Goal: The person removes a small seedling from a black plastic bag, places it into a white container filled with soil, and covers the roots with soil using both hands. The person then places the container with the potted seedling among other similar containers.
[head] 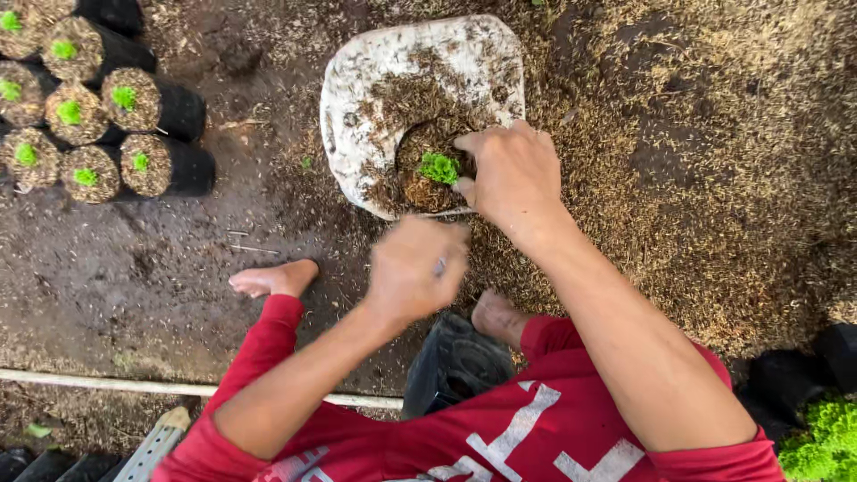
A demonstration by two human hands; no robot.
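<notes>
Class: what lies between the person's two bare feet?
In the head view, a black bag lies between the feet, on soil.

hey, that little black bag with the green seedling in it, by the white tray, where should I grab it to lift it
Grip the bag around its soil-filled sides below the rim, from the near side, where the right hand already rests. The seedling stands in the middle of the soil, so keep fingers off the top. The white tray blocks the far side.

My right hand [511, 174] at seedling [438, 167] in pot [427, 183], frame centre, on sack [375, 80]. My left hand [415, 268] below it. Filled pots [107, 125] clustered upper left. Empty bag [453, 364] between my feet, bottom centre.
</notes>
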